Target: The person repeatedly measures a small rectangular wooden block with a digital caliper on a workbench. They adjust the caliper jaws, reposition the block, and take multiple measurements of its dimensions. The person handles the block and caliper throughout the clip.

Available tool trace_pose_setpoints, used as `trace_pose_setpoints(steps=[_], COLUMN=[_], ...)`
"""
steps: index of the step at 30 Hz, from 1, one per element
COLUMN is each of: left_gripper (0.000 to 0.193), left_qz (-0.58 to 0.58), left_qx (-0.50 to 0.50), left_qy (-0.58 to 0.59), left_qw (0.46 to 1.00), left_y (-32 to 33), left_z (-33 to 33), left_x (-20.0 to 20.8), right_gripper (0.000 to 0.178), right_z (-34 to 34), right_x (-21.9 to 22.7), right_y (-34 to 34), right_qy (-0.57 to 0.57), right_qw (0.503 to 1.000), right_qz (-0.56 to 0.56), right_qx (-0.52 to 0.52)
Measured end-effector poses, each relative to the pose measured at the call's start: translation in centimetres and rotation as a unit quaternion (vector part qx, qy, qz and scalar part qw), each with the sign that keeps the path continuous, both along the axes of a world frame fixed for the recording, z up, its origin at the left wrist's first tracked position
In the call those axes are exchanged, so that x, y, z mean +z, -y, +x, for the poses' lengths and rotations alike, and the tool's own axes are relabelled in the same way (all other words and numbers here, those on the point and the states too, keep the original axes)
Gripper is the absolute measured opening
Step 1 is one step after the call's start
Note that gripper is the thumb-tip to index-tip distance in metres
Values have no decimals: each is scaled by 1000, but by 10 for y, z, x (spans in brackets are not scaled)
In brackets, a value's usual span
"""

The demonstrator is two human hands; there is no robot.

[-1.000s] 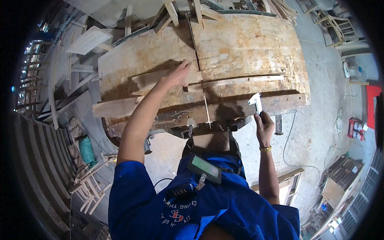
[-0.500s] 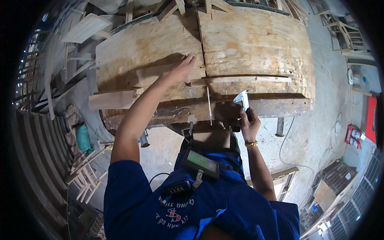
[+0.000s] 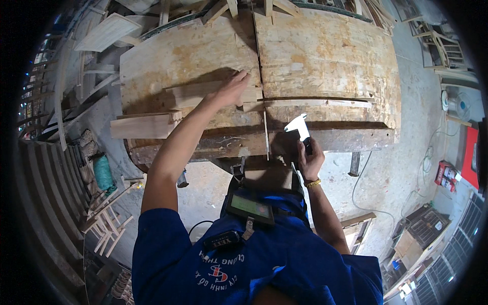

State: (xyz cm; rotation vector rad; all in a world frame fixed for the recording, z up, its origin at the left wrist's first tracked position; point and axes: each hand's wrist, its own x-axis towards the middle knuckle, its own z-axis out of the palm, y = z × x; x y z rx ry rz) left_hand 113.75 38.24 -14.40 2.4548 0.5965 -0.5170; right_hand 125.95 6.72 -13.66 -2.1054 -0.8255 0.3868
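Note:
My right hand point(image 3: 311, 162) is closed round a silver caliper point(image 3: 301, 126), its jaws pointing up and away over the workbench's near edge. Glare whitens the metal, so the jaw gap cannot be read. Farther up and to the left, my left hand point(image 3: 233, 90) has its fingers curled over a pale wooden board point(image 3: 190, 93) lying on the workbench point(image 3: 325, 56). The wrist and hand cover part of that board. Just right of my left hand, a thin wooden strip point(image 3: 320, 102) lies crosswise on the bench top.
A stack of planed wood pieces point(image 3: 140, 126) sits at the bench's near left, partly past its edge. A dark gap point(image 3: 257, 56) splits the bench top. Wooden frames stand beyond and to the left. A fan point(image 3: 460, 105) and a red box point(image 3: 447, 175) are at right.
My right hand has moved slightly left and toward me with the caliper, which has turned and now catches the light. My left hand stays almost where it was on the board.

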Motion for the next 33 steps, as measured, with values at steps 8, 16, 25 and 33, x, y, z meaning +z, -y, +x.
trace_pose_setpoints(steps=[8,16,25,33], left_gripper=[100,96,98,99], left_qz=[3,-37,-52,-13], left_qx=[2,26,34,17], left_qy=[9,-35,-33,-6], left_qw=[1000,998,998,1000], left_y=[2,2,4,4], left_z=[2,10,8,8], left_x=[0,13,22,11], right_gripper=[27,29,28,25], right_z=[1,1,1,2], right_x=[2,3,2,-1], right_y=[0,0,-1,1], right_qy=[21,35,14,8], right_qw=[1000,999,1000,1000], right_qz=[-17,-25,-12,-27], right_qx=[5,9,6,-7])
